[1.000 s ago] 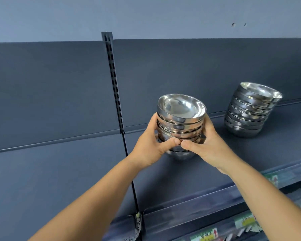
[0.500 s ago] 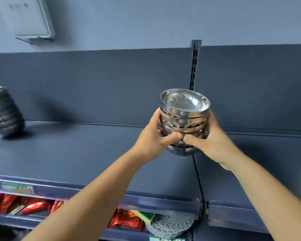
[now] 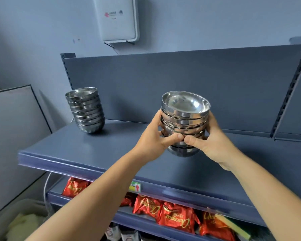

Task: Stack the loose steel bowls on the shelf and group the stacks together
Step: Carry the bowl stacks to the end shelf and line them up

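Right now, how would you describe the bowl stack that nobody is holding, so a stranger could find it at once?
Look at the top blue shelf, below the white wall box. At its far left end, by the back panel, a bowl stack stands on the shelf. Unlike the other stack, gripped in both hands above the shelf's middle, nothing touches it.

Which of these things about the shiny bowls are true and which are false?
1. Both hands hold one stack of bowls. True: the left hand and right hand grip it.
2. The held stack rests on the shelf. False: it is held up in the air.
3. Another stack stands on the shelf's left end. True.
4. The two stacks touch. False: bare shelf lies between them.
5. The packets on the lower shelf are blue. False: they are red.
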